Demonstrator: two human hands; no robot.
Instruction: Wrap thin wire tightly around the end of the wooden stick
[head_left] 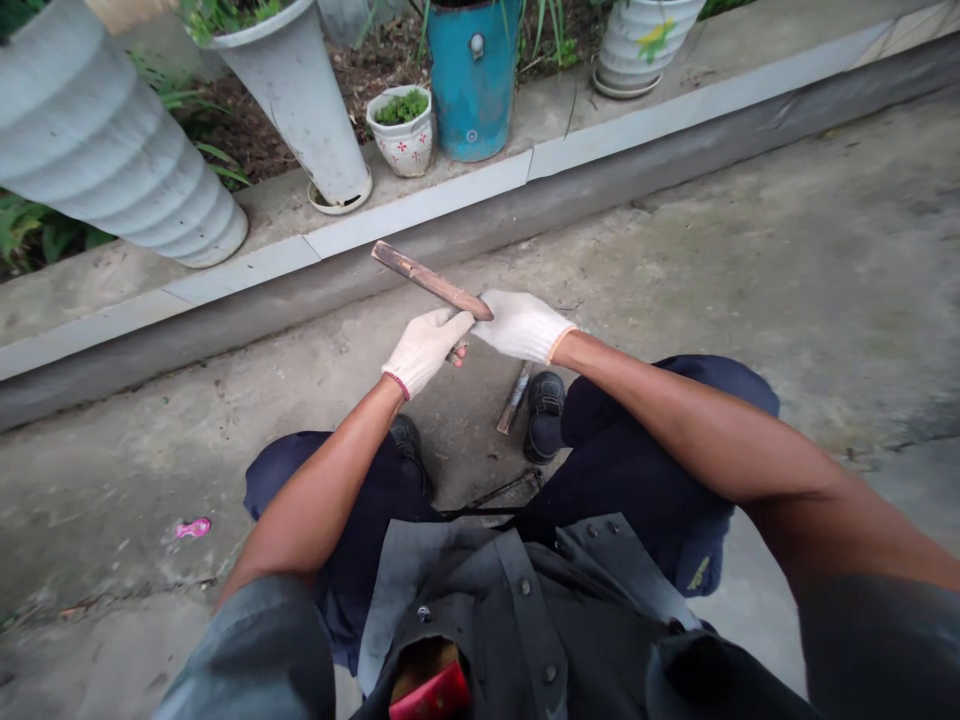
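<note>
A brown wooden stick (431,278) with a tapered near end slants up and left in front of me. My left hand (431,350), in a white knit glove with a red cuff edge, is closed around the lower part, its thumb along the wood. Bare fingertips show beneath that glove. Against the tapered end lies my right hand (521,325), also white-gloved, with its fingers curled and partly hidden behind the wood. On the ground below the hands, beside my shoe, lies a short piece (514,398) with a grey upper part and a wood-coloured end.
A low tiled ledge (420,200) runs across ahead. On it stand a small white flowerpot (405,145), a blue container (472,90) and several larger white pots. A thin dark object (502,490) lies between my feet. A pink item (193,527) is on the concrete at left.
</note>
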